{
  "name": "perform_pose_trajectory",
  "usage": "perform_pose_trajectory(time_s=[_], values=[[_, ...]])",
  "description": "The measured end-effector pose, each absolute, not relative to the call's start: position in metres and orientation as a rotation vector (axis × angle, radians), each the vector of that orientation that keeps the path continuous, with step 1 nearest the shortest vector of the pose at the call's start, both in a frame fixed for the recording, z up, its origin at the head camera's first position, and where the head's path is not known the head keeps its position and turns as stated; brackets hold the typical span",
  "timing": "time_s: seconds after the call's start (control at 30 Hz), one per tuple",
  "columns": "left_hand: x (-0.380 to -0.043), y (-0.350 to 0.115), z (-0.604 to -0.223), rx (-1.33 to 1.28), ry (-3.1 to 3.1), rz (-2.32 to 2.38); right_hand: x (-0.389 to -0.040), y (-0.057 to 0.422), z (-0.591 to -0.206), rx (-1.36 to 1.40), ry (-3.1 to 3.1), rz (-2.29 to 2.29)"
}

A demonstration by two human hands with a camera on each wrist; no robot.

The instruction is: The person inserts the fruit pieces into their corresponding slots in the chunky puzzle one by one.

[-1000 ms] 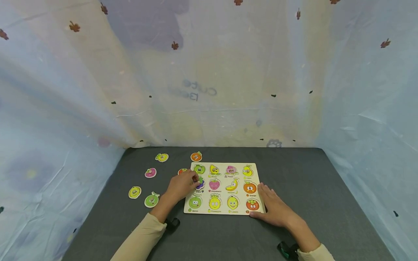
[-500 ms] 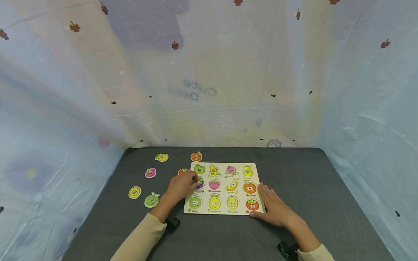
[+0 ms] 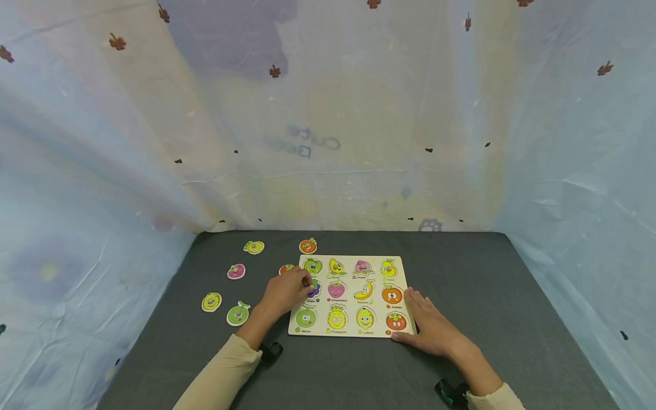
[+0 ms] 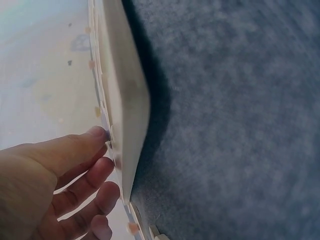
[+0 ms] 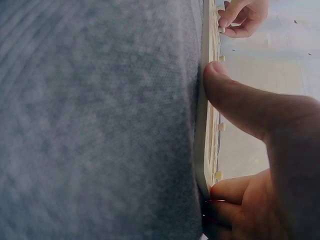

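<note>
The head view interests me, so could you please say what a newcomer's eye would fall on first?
Most likely the pale puzzle board with bright fruit pictures, lying on the dark grey table. Next, perhaps, the left hand, pinching the purple grape piece at the board's left side, while the right hand rests against its right edge. Loose fruit pieces lie mostly left of the board.

Board [image 3: 351,310] on table [image 3: 333,376], loose pieces [image 3: 238,314] left (one piece [image 3: 308,246] behind)

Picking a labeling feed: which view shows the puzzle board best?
Head: the puzzle board is seen from above, nearly the whole printed face visible. Left and right wrist views catch it edge-on, a few knobs sticking out.
</note>
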State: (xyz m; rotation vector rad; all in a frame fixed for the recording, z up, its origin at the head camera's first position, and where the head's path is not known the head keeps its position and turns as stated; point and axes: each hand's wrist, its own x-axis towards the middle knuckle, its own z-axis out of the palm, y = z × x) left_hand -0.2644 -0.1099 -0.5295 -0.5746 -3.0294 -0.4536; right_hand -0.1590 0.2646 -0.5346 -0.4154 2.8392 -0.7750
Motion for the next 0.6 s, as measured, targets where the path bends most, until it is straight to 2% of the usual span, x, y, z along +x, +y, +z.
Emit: perform_pose_trajectory(time_s=[0.6], values=[[-0.2654, -0.1083, -0.531, -0.548, -3.05, -0.462, -0.1611, 0.2655, -0.538, -0.404, 2.839, -0.762]])
